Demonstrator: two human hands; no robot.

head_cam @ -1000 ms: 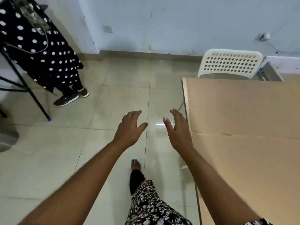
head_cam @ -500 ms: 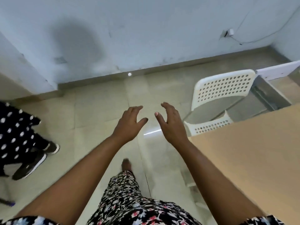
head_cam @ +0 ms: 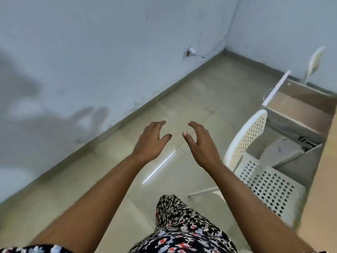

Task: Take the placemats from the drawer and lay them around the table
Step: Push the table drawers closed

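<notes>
My left hand (head_cam: 151, 141) and my right hand (head_cam: 201, 143) are stretched out in front of me over the tiled floor, palms facing each other, fingers spread and curled, holding nothing. A sliver of the light wooden table (head_cam: 322, 198) runs down the right edge. Beyond it at the upper right an open drawer (head_cam: 299, 114) with a white front and brown inside juts out; something pale lies lower down in it. I cannot make out any placemats.
A white perforated chair (head_cam: 255, 161) stands at the table just right of my right arm. A second white chair back (head_cam: 315, 61) shows at the far right. The pale wall and baseboard (head_cam: 127, 115) run diagonally ahead, with a plug and cable (head_cam: 191, 51).
The view has swung right: the person in the polka-dot dress is gone from view, the room corner and the open drawer have come into sight. Both hands stay raised and empty.
</notes>
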